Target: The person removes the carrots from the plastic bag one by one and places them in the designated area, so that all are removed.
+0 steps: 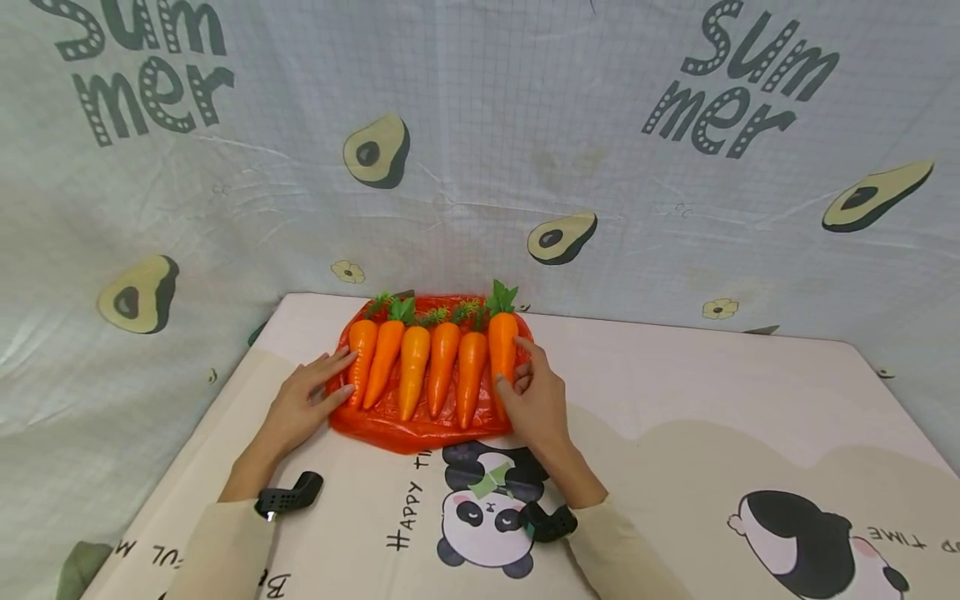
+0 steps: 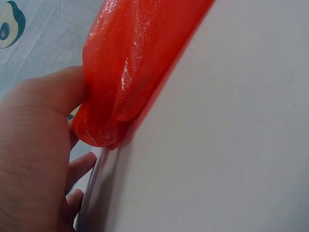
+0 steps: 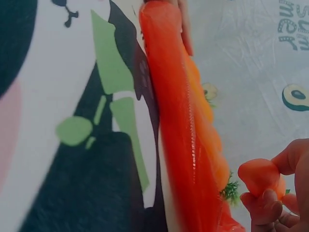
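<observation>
Several orange toy-like carrots with green tops lie side by side on a red plastic bag (image 1: 420, 440). My right hand (image 1: 538, 404) pinches the rightmost carrot (image 1: 502, 333) between thumb and fingers; the right wrist view shows that carrot's rounded end (image 3: 258, 174) in the grip. At the bag's left side is my left hand (image 1: 300, 408), thumb and index finger stretched toward the leftmost carrot (image 1: 363, 342). In the left wrist view the left thumb rests against the crumpled red bag (image 2: 130, 63), with other fingers partly hidden behind it.
Beneath the bag is a pale table cover (image 1: 645, 375) with a printed panda (image 1: 487, 529) in front. A grey-white cloth (image 1: 450, 108) printed with avocados hangs behind the table's back edge. Black bands (image 1: 288, 496) sit on both wrists.
</observation>
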`<state>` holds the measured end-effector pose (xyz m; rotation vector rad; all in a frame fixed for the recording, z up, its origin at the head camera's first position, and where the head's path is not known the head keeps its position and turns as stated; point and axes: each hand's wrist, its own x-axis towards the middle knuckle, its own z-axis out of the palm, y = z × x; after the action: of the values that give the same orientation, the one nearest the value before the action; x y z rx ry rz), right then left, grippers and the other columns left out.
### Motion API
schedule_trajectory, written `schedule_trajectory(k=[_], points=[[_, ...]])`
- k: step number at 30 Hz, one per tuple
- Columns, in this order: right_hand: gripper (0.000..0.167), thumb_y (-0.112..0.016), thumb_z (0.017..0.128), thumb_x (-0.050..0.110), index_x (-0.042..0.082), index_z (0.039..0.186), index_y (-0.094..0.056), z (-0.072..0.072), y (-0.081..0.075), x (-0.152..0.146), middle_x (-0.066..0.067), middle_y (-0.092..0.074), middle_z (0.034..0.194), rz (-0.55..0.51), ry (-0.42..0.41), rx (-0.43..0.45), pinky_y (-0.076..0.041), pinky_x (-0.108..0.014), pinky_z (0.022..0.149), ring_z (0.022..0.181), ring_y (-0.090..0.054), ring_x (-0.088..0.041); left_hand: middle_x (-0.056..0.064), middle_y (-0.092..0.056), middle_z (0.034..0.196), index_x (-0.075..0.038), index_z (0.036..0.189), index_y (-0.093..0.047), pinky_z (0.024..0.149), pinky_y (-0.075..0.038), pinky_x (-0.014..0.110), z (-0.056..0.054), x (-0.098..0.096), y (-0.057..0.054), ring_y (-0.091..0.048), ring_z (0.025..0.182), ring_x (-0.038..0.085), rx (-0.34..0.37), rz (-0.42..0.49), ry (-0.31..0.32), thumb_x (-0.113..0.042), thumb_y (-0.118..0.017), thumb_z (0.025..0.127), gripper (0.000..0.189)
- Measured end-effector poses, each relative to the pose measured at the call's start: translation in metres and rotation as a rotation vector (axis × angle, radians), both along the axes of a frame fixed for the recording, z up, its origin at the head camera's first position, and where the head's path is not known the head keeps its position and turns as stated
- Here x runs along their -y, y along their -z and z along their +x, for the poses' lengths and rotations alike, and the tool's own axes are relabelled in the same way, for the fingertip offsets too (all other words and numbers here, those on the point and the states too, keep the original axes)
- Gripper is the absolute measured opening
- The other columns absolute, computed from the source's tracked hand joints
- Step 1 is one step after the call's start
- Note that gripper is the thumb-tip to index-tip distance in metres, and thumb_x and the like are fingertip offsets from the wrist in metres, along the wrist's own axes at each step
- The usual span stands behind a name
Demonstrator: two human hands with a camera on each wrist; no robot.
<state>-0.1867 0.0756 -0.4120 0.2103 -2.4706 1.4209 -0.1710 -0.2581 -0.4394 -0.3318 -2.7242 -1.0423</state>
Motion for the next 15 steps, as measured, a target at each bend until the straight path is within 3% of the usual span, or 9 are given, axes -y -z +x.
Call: schedule_trajectory(k=[15], points=[[0.052,-0.065,0.086,0.011,0.011,0.135,-0.048,-0.004,-0.01,-0.021,-0.007,-0.056,0.084,-0.035,0.071,-0.039,-0.051,-0.026,0.061,0.068,-0.053,-0.019,0.019,-0.039,0.146,-0.014,0.141,-0.048,0.108,-0.012,0.065,-0.001,0.001,0.002,-0.028,0.134,0.048,-0.01,-0.02,0.004,-0.029,-0.064,0.092,0.054]])
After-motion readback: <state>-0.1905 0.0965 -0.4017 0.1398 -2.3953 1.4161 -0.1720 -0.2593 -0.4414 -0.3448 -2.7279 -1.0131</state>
